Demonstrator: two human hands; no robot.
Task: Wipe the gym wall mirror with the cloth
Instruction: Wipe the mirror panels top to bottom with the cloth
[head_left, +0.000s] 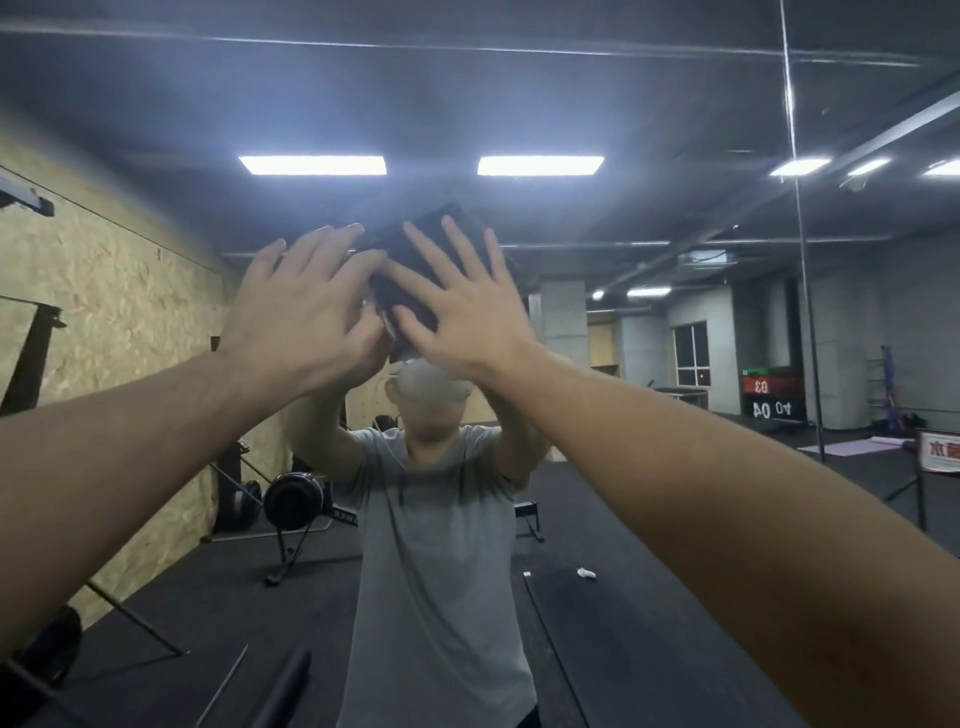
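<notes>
Both the left hand (306, 306) and right hand (462, 306), fingers spread wide, press the dark folded cloth (415, 254) flat on the big glass wall mirror (649, 119) at middle frame; best to push evenly and rub slowly.

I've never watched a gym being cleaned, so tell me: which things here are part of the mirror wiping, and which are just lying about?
Part of the job:
- dark cloth, pressed flat to the glass
- left hand and right hand, fingers spread on the cloth
- wall mirror

Just lying about (seen reflected):
- rowing machine
- numbered boxes
- white scrap on the floor
</notes>
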